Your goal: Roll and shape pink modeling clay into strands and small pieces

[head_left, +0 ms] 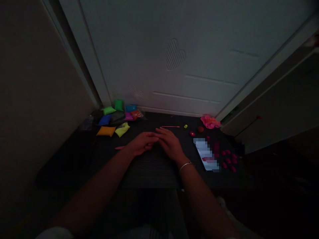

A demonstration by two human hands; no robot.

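Observation:
Above the middle of the dark table, my left hand [144, 143] and my right hand [170, 143] meet at the fingertips. The left fingers are closed in a pinch against the right hand's fingers. My right hand, with a bracelet [184, 166] at its wrist, has its fingers close together over the left fingertips. Whatever lies between them is hidden. A thin pink stick tool [170, 126] lies just beyond the hands. Partly behind my left wrist is a flat pink tool [120, 147]. A small yellow-green piece [185, 126] sits beyond my right hand.
Soft clay packets in several colours, including orange [106, 131] and yellow [122, 129], lie at the left. To the right are a lit phone [206, 154], several dark pink pieces [227, 160], a small pink-and-yellow piece [192, 133], a brown lump [200, 129] and a pink flower [210, 121]. A white door [149, 59] stands behind.

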